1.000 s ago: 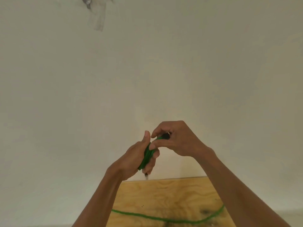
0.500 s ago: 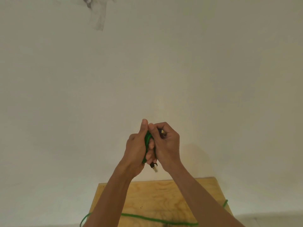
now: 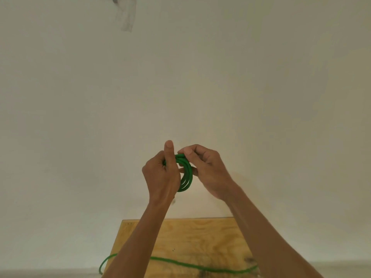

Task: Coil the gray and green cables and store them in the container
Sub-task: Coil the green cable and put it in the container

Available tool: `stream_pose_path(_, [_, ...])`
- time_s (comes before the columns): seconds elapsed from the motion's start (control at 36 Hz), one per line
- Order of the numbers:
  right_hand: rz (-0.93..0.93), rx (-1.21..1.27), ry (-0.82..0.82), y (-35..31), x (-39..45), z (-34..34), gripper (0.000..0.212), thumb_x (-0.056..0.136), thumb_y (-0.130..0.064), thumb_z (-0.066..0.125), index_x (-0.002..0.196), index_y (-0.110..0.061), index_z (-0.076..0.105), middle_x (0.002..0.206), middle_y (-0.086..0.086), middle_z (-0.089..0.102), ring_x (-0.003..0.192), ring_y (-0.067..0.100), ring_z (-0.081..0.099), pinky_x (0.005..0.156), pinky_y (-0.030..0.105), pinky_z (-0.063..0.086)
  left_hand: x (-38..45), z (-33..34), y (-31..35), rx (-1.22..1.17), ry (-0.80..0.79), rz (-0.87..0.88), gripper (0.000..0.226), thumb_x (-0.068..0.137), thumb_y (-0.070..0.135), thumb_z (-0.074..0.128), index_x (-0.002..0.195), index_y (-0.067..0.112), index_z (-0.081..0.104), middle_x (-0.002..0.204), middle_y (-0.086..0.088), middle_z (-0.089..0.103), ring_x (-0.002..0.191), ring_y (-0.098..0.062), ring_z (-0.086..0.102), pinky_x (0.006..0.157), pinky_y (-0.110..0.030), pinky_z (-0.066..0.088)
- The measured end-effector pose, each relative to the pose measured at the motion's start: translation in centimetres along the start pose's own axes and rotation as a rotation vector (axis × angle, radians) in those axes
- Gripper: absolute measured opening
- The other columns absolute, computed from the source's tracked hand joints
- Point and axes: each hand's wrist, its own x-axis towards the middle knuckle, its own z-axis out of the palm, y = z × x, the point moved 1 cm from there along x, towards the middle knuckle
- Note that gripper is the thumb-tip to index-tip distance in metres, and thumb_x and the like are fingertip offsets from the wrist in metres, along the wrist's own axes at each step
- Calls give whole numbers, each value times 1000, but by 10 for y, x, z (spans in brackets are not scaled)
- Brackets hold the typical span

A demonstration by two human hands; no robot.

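Note:
I hold a small coil of the green cable (image 3: 187, 175) up in front of a pale wall. My left hand (image 3: 162, 175) grips the coil's left side with its thumb raised. My right hand (image 3: 208, 171) pinches the coil's top right between thumb and fingers. The loose length of the green cable (image 3: 200, 266) trails across the wooden table (image 3: 210, 243) below, and a loop hangs over the table's left edge. Neither the gray cable nor the container is in view.
A strip of tape (image 3: 127, 17) is stuck on the wall at the top left. Only the far end of the wooden table shows, at the bottom of the view.
The coil has gained visible loops and now shows between my hands. My right hand has shifted to the coil's right side, and more of the table has come into view.

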Motion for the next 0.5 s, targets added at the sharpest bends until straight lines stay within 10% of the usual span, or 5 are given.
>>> stream_pose_path(0.5, [-224, -247, 179, 14, 7, -23, 18, 75, -32, 77, 89, -21, 79, 88, -7, 64, 82, 15, 64, 76, 34, 57, -3, 1, 3, -25, -83, -144, 61, 102, 34, 49, 55, -3, 35, 48, -5, 25, 47, -20, 28, 47, -45, 37])
